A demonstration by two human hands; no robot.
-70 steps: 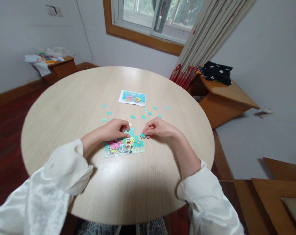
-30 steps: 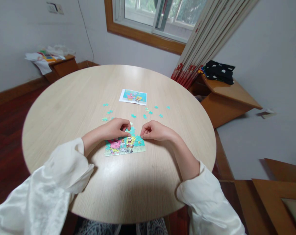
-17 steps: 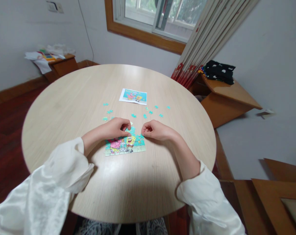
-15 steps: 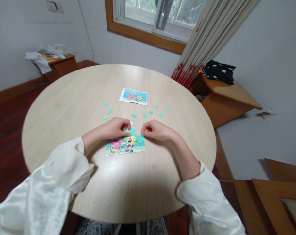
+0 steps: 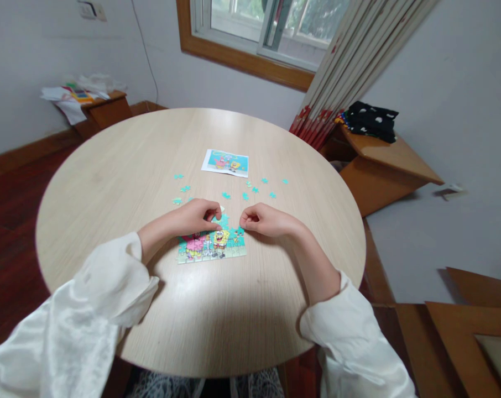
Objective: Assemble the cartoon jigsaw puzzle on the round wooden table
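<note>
Right hand (image 5: 265, 220) pinches knobbed teal piece (image 5: 240, 231) at right edge of flat multicoloured puzzle (image 5: 211, 249); half-curled left hand (image 5: 197, 214) should steady it.

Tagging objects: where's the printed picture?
Head view, slightly left of centre: the printed picture lies on the table, just beyond the loose puzzle pieces.

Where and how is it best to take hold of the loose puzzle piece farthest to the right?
Probably pinch the loose puzzle piece by two opposite edges, coming from above: it lies flat on the table, apart from other pieces.
</note>
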